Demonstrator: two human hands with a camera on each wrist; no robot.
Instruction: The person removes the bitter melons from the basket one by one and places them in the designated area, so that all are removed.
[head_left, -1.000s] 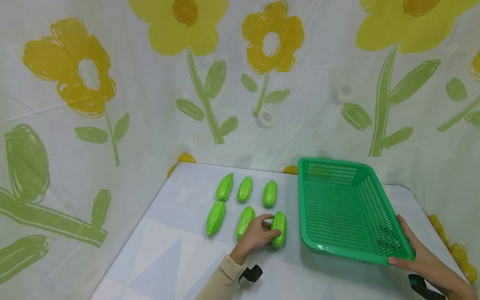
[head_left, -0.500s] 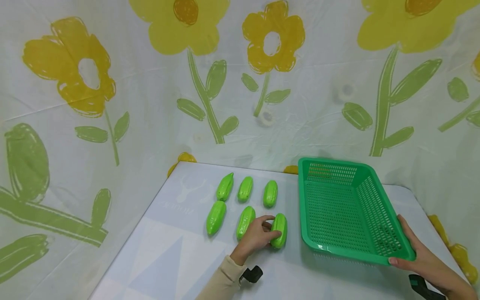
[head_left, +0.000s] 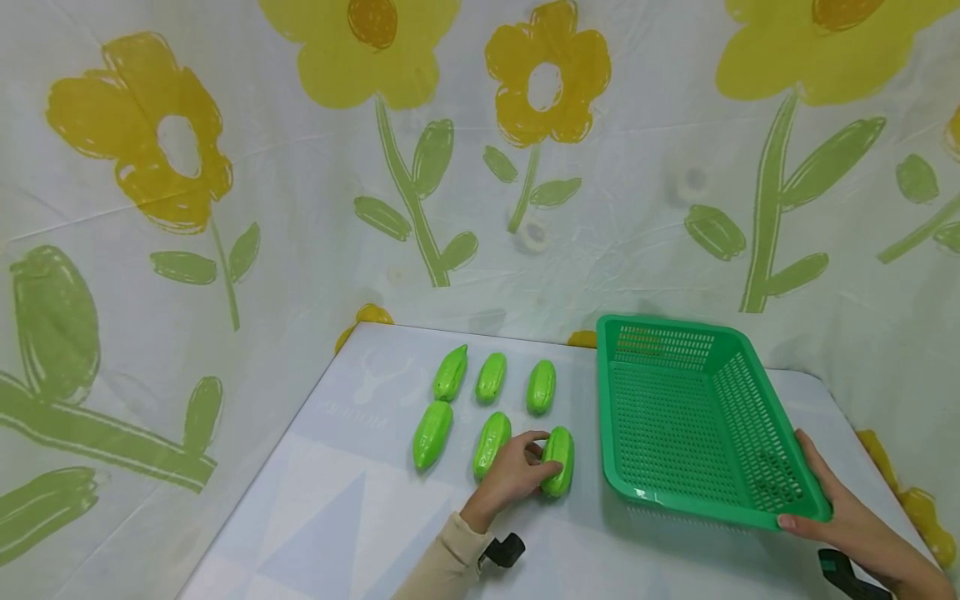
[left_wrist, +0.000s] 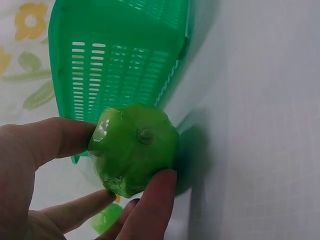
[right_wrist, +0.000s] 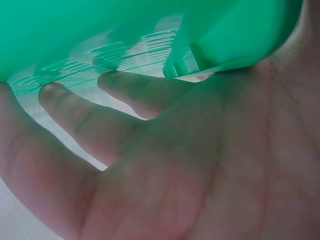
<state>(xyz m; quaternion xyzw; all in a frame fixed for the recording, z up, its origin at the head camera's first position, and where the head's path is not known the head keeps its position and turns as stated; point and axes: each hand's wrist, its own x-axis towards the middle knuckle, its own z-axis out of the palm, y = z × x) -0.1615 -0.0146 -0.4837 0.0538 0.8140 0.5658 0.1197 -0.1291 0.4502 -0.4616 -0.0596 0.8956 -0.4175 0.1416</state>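
Note:
My left hand (head_left: pixel 512 473) pinches a short, ribbed, glossy green cucumber (head_left: pixel 558 463) between thumb and fingers, at the near right end of two rows. The left wrist view shows this cucumber (left_wrist: pixel 135 150) end-on, with a small round stem nub. Just left of the hand lies another cucumber (head_left: pixel 492 444), partly covered by it. My right hand (head_left: pixel 855 521) grips the near right corner of a green slotted plastic basket (head_left: pixel 615 450), thumb over the rim. In the right wrist view its fingers (right_wrist: pixel 75 120) lie against the basket's outer wall (right_wrist: pixel 100 30).
Several more cucumbers lie on the pale patterned table (head_left: pixel 315 508): one at the near left (head_left: pixel 432 435), and a far row with a pointed cucumber (head_left: pixel 450 374), a middle cucumber (head_left: pixel 491 378) and a right cucumber (head_left: pixel 541 387). A flowered curtain (head_left: pixel 300 167) surrounds the table's back and sides.
The cucumber in my left hand has shifted very slightly toward the near side since the earliest frame. The right hand and the basket stay in place.

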